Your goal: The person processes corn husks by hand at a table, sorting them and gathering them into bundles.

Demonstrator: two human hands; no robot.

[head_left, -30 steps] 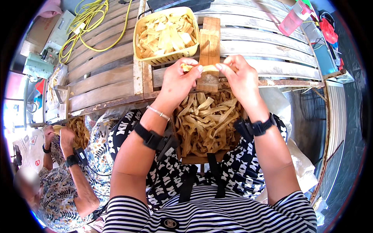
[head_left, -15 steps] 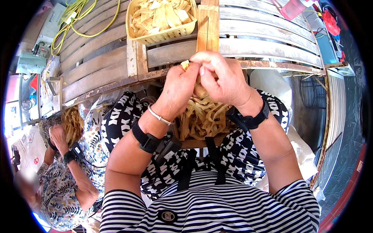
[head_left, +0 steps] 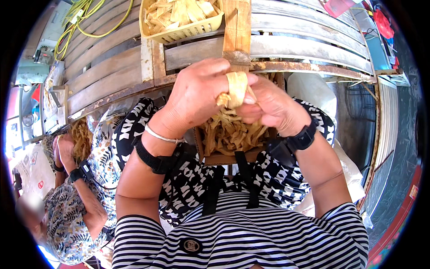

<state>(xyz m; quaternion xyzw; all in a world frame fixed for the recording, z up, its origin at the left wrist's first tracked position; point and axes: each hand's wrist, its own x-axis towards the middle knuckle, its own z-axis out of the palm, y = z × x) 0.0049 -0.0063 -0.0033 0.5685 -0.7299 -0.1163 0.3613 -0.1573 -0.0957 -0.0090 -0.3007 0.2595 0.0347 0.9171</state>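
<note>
Between my two hands a pale yellow, flat, pliable food strip (head_left: 238, 86), perhaps tofu skin, is looped into a broad band. My left hand (head_left: 199, 92) is closed on its left side, where a crumpled end pokes out below the fingers. On the other side my right hand (head_left: 277, 104) pinches it, fingers bent inward. Below both hands a cardboard box (head_left: 230, 158) sits between my knees, full of similar tan strips (head_left: 235, 136). Part of that pile is hidden by my hands and wrists.
Ahead stands a slatted wooden table (head_left: 309, 48) with a rusty edge. On it are a yellow plastic basket (head_left: 190, 32) of larger pieces, a wooden block (head_left: 237, 31) and a coiled yellow cable (head_left: 74, 27). At left sits a co-worker (head_left: 74, 215) beside more strips (head_left: 81, 140).
My hands have turned and moved slightly apart, bringing the looped strip into plain view between them. Before, only a small end showed above my left hand. The view has shifted a little.
</note>
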